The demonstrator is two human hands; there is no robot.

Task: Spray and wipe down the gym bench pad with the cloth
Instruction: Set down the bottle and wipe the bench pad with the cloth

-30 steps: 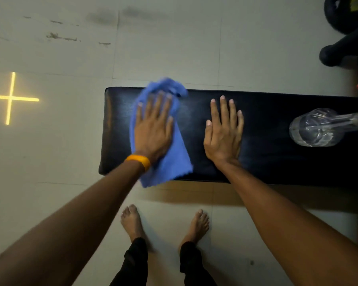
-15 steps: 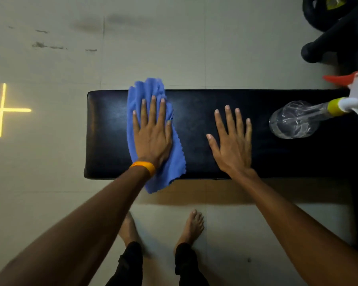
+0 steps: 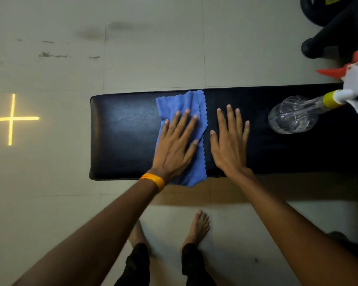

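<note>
Orange wristband point(image 3: 153, 180) circled the left wrist; beyond it the left hand point(image 3: 174, 149) lay flat, fingers spread, pressing the blue cloth point(image 3: 180, 104) onto the black bench pad point(image 3: 124, 137). Just beside it the right hand point(image 3: 229, 149) rested palm-down, fingers apart. Farther off, the spray bottle point(image 3: 293, 116) lay sideways on the pad.

One bench pad point(image 3: 122, 131), one cloth point(image 3: 174, 104), one spray bottle point(image 3: 291, 118), one wristband point(image 3: 153, 180), two feet point(image 3: 196, 230), two hands: left hand point(image 3: 174, 149), right hand point(image 3: 229, 149).

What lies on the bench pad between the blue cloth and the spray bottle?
The right hand, fingers straight and flat on the pad, as the head view shows.
</note>
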